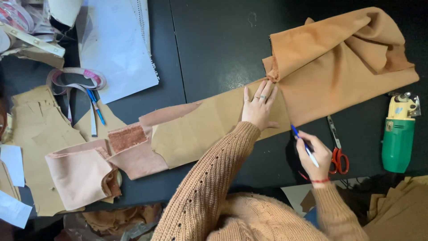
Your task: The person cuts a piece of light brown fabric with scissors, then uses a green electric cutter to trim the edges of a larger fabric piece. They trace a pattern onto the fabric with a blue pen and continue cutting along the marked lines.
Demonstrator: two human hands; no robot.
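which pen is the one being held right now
The blue and white pen in the right hand, tip at the brown paper pattern's edge. The other blue pen lies untouched near the measuring tape.

My left hand (260, 107) lies flat, fingers spread, on a long tan paper pattern piece (209, 127) stretched across the dark surface (218, 40). Orange-brown fabric (339, 62) is bunched over the pattern's far end, just beside my fingertips. My right hand (317, 156) grips a blue pen (304, 145), its tip at the fabric's lower edge. Red-handled scissors (336, 149) lie just beside that hand, and a green and yellow electric cutter (398, 134) stands further right.
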